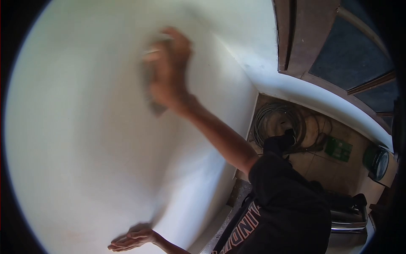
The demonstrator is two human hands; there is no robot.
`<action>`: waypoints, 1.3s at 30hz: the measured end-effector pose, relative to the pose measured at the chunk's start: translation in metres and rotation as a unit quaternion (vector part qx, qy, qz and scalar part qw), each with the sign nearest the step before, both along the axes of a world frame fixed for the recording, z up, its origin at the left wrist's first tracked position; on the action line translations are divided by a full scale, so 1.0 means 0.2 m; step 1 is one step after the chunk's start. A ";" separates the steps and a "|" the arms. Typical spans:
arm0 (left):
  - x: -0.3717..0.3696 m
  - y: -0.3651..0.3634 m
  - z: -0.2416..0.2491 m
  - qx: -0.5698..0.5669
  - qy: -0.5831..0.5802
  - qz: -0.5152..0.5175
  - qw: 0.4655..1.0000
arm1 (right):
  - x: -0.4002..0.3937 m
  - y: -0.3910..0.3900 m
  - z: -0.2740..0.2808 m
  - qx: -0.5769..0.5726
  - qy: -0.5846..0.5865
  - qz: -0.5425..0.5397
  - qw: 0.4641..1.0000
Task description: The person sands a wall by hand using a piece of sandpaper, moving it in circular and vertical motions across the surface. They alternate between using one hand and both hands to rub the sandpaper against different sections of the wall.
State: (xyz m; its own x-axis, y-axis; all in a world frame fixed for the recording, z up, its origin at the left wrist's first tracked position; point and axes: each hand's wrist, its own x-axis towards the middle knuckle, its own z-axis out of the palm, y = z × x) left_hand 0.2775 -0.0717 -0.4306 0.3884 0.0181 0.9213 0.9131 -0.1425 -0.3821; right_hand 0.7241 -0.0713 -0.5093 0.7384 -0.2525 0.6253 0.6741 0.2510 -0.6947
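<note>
My right hand point(171, 76) is raised high against the pale wall point(101, 139), its fingers closed around a flat grey piece point(149, 80). Motion smears both, so I cannot make out the piece's exact kind, though it looks like a sheet of sandpaper or a pad. Its dark edge shows beyond the palm on the left and below. Low on the same wall, my left hand point(134, 237) lies flat with its fingers stretched out. Nothing shows in it.
On the tiled floor lie a coil of cable point(270, 116) and a green box point(338, 149). A dark green container point(375, 163) stands at the right. Dark panes in a brown wooden frame point(311, 38) fill the upper right. A shiny metal object point(349, 220) is beside my body.
</note>
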 end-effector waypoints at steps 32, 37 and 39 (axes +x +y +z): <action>-0.01 0.02 0.00 -0.002 0.003 -0.003 1.000 | 0.18 0.02 -1.24 -0.167 0.547 0.149 0.806; -0.04 0.01 0.00 -0.005 0.002 -0.003 1.000 | 0.19 -0.06 -1.51 -0.040 0.451 0.234 0.861; -0.03 0.04 -0.01 -0.005 -0.003 -0.045 0.999 | 0.25 -0.07 -1.57 0.000 0.446 0.244 0.861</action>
